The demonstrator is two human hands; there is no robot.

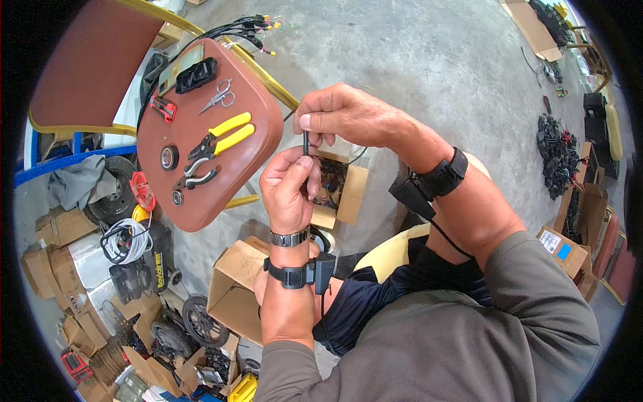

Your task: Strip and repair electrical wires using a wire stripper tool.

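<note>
Between my two hands runs a short, straight stretch of thin black cable [306, 143]. My left hand [289, 179] pinches its lower end between thumb and fingers. Just above, my right hand [338, 115] is closed on the upper end, thumb against the fingers. A loop of thin black cable [359, 157] shows below my right hand. To the left, a brown chair seat [251, 87] bears yellow-handled wire strippers [231, 132], small pliers [201, 177], scissors [220, 97], a red cutter [163, 108] and a roll of black tape [169, 157].
A bundle of black cables with yellow connectors [248, 28] hangs over the chair's far side. Below my hands stands an open carton [353, 194] with wires inside; another open box [234, 285] is by my leg. Cartons, wheels and coiled white cable [126, 241] crowd the left.
</note>
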